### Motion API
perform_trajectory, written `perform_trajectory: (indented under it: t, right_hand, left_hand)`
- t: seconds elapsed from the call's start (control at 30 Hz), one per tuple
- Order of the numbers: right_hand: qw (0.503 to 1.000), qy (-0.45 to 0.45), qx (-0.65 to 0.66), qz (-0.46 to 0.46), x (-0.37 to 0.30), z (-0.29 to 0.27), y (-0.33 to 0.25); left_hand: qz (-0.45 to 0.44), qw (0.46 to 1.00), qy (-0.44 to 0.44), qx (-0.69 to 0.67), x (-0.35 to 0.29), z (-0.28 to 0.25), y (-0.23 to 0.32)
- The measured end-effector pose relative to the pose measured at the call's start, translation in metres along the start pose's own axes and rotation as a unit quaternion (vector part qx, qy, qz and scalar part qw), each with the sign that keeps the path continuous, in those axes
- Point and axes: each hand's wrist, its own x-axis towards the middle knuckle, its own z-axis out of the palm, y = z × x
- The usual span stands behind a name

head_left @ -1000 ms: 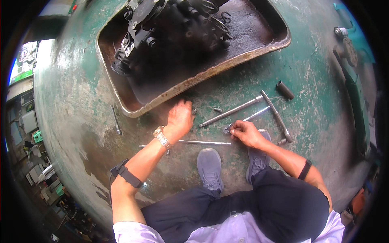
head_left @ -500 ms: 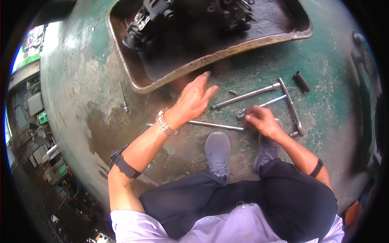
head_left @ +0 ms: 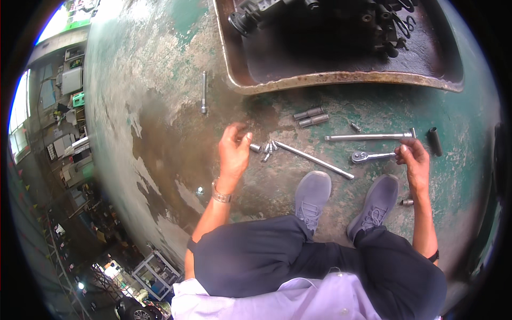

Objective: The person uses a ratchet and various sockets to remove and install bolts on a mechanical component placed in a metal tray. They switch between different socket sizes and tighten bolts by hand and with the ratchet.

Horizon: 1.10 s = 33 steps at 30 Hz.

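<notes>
My right hand has its thumb and fingers closed on the handle end of a ratchet wrench, whose round head points left. My left hand is bent low over the floor, thumb and fingers apart, with nothing visible in it. Just right of its thumb lies a short socket, and past that a small cluster of sockets. A long extension bar slants from the cluster toward my shoes. Beyond the ratchet lies a second long bar. My right forearm hides part of the floor.
A rusty-rimmed metal tray holds a dark mechanical assembly ahead. Two long sockets lie before it. A dark tube is at far right, a thin extension at left. My shoes stand close to the tools.
My view has shifted left. My left hand has drawn back, revealing the sockets beneath it. My right hand has moved from the ratchet's head to its handle end, and the ratchet lies flatter.
</notes>
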Motion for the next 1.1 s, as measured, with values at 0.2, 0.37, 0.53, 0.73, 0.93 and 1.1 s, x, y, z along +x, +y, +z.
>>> perform_trajectory:
  t: [0.2, 0.37, 0.53, 0.73, 0.93, 1.1]
  right_hand:
    - [1.000, -0.026, -0.009, -0.001, -0.001, 0.001, 0.006]
    - [0.999, -0.028, -0.023, 0.003, 0.001, 0.005, 0.009]
    - [0.999, -0.026, -0.023, 0.000, 0.003, 0.007, 0.010]
    - [0.998, -0.037, -0.052, 0.012, 0.001, 0.009, 0.013]
    - [0.996, -0.043, -0.063, 0.034, 0.001, 0.013, 0.017]
    - [0.996, -0.045, -0.065, 0.030, 0.001, 0.016, 0.016]
  left_hand:
    - [-0.123, 0.988, 0.086, 0.029, -0.051, 0.026, -0.067]
    - [-0.128, 0.956, 0.256, -0.059, -0.043, 0.029, -0.085]
    - [-0.228, 0.955, 0.189, 0.032, -0.027, 0.017, -0.087]
    - [-0.278, 0.943, 0.131, 0.127, -0.008, 0.018, -0.095]
    - [-0.293, 0.940, 0.113, 0.134, -0.002, 0.018, -0.103]
    - [-0.266, 0.939, 0.121, 0.182, -0.015, 0.015, -0.102]
